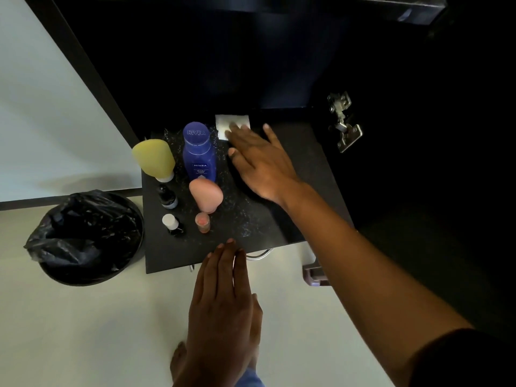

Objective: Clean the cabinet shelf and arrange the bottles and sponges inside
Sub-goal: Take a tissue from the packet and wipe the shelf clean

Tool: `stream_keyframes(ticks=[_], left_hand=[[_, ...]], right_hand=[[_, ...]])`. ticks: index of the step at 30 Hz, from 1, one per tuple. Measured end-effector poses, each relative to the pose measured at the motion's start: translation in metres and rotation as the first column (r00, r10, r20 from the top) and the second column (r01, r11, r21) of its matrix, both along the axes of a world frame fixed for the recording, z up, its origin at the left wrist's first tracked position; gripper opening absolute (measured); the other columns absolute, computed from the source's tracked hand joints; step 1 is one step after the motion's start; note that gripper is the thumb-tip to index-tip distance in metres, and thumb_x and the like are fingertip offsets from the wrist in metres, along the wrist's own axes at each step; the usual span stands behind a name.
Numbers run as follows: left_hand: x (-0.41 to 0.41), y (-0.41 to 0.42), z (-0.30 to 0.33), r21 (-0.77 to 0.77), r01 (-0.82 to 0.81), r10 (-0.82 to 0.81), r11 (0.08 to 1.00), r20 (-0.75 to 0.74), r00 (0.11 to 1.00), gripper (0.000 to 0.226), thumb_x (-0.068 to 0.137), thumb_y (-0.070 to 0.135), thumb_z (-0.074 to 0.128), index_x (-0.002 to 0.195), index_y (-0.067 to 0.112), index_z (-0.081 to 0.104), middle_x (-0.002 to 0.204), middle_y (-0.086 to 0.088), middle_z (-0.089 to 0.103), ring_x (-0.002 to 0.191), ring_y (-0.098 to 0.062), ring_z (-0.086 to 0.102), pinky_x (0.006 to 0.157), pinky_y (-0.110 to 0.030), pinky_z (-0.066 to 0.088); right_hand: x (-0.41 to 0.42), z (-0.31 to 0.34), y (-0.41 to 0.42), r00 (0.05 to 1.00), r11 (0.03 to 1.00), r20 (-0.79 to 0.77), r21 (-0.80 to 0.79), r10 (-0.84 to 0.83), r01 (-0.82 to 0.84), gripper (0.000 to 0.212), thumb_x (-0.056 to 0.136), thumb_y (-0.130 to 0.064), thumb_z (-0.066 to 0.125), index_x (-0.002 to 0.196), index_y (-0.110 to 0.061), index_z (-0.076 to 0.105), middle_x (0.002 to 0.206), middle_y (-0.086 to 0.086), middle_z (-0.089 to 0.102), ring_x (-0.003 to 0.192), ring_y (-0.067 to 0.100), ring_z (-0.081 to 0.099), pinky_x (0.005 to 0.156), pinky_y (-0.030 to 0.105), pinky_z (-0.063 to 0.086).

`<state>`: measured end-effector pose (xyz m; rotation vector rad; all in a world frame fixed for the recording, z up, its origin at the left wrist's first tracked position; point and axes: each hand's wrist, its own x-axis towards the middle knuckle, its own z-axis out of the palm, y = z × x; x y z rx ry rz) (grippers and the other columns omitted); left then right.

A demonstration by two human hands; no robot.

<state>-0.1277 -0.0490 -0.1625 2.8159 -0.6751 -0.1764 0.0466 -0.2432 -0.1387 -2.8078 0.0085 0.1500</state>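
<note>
head | right hand fingers half-cover white wipe | cabinet interior dark

We note a black shelf with pale speckles, a white cloth, a blue Nivea bottle, 1 yellow sponge, 1 pink sponge, a white-capped black bottle, a black bin bag.
</note>
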Motion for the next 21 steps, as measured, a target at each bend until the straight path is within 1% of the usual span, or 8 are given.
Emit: stream_keyframes(ticks=[4,6,8,10,11,14,17,21], left_hand=[[0.002,0.006,0.000,-0.047,0.021,-0.019,0.999,0.043,0.999,0.088,0.061,0.020,0.089,0.141,-0.004,0.058,0.146,-0.022,0.057,0.135,-0.034,0.048,0.114,-0.043,0.037],[0.004,0.007,-0.002,-0.052,0.030,-0.028,0.998,0.044,0.999,0.087,0.062,0.018,0.090,0.141,-0.003,0.059,0.145,-0.022,0.058,0.135,-0.034,0.048,0.112,-0.043,0.039],[0.005,0.008,-0.004,-0.042,0.036,-0.035,0.998,0.026,0.999,0.089,0.060,0.021,0.093,0.139,-0.003,0.061,0.144,-0.022,0.059,0.133,-0.035,0.053,0.112,-0.043,0.045],[0.005,0.009,-0.005,-0.033,0.041,-0.041,0.999,0.017,0.999,0.091,0.057,0.026,0.096,0.137,-0.002,0.063,0.142,-0.022,0.061,0.127,-0.038,0.063,0.106,-0.045,0.048],[0.006,0.009,-0.006,-0.029,0.044,-0.043,0.999,0.020,0.999,0.090,0.057,0.027,0.097,0.136,-0.002,0.064,0.141,-0.021,0.062,0.124,-0.039,0.065,0.104,-0.046,0.048],[0.005,0.009,-0.005,-0.040,0.039,-0.037,0.998,0.052,0.998,0.085,0.061,0.023,0.093,0.136,-0.002,0.064,0.142,-0.020,0.062,0.128,-0.037,0.062,0.105,-0.045,0.048],[0.006,0.009,-0.003,-0.052,0.037,-0.033,0.998,0.064,0.997,0.085,0.061,0.021,0.092,0.138,-0.003,0.062,0.143,-0.020,0.061,0.133,-0.032,0.048,0.108,-0.044,0.045],[0.005,0.008,-0.002,-0.065,0.032,-0.030,0.997,0.032,0.999,0.087,0.062,0.018,0.091,0.140,-0.004,0.060,0.144,-0.021,0.059,0.136,-0.032,0.045,0.113,-0.043,0.043]], right_hand=[[-0.072,-0.004,0.018,1.000,0.999,0.025,-0.034,-0.006,0.007,0.057,0.110,-0.039,0.028,0.162,-0.018,0.030,0.171,0.002,0.026,0.159,0.015,0.020,0.131,0.044,0.002],[-0.117,-0.004,0.026,1.000,1.000,0.026,-0.024,-0.008,0.009,0.055,0.110,-0.036,0.030,0.162,-0.018,0.030,0.171,0.001,0.025,0.160,0.014,0.016,0.131,0.044,0.005],[-0.161,-0.003,0.035,0.998,0.999,0.059,-0.048,-0.015,0.018,0.054,0.110,-0.037,0.034,0.161,-0.019,0.034,0.170,-0.001,0.026,0.160,0.007,0.005,0.131,0.044,0.009],[-0.196,-0.001,0.039,0.998,0.989,0.060,-0.139,-0.036,0.044,0.055,0.108,-0.042,0.034,0.160,-0.024,0.034,0.168,-0.005,0.025,0.158,0.002,-0.010,0.131,0.041,0.004],[-0.207,0.000,0.038,0.999,0.984,0.033,-0.171,-0.042,0.048,0.056,0.109,-0.044,0.032,0.162,-0.027,0.031,0.168,-0.007,0.023,0.158,0.002,-0.009,0.131,0.038,0.001],[-0.203,0.000,0.020,0.995,0.982,-0.054,-0.169,-0.090,0.079,0.055,0.112,-0.047,0.022,0.164,-0.030,0.024,0.170,-0.011,0.020,0.159,0.003,0.008,0.130,0.040,0.004],[-0.161,-0.002,-0.003,0.981,0.967,-0.006,-0.168,-0.196,0.192,0.057,0.111,-0.046,0.016,0.163,-0.025,0.028,0.170,-0.006,0.027,0.158,0.005,0.015,0.131,0.044,0.008],[-0.095,-0.009,-0.010,0.967,0.962,0.011,-0.100,-0.253,0.253,0.063,0.107,-0.047,0.017,0.162,-0.020,0.032,0.170,-0.001,0.028,0.159,0.011,0.019,0.131,0.041,-0.002]])
